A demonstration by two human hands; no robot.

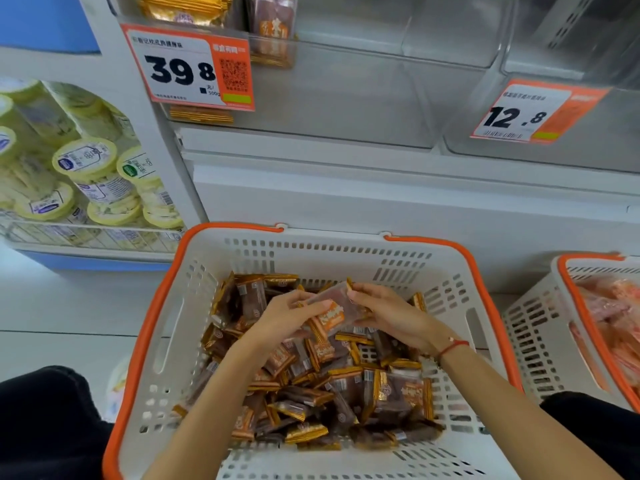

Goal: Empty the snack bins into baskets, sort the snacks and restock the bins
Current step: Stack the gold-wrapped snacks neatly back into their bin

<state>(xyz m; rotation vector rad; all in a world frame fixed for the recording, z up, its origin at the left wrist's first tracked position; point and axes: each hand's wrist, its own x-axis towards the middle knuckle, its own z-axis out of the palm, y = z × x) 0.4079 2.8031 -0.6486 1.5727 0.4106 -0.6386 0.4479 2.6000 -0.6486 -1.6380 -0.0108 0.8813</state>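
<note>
I see my left grip (pixel 289 315) and right grip (pixel 384 311) both clamped on one snack (pixel 332 306) above the basket (pixel 346 251).

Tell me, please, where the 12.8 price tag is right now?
In the head view, the 12.8 price tag hangs upper right on a clear bin, above the second basket.

Basket (pixel 194 271) matt plastic (perforated); snack packets (pixel 346 386) glossy, probably foil.
</note>
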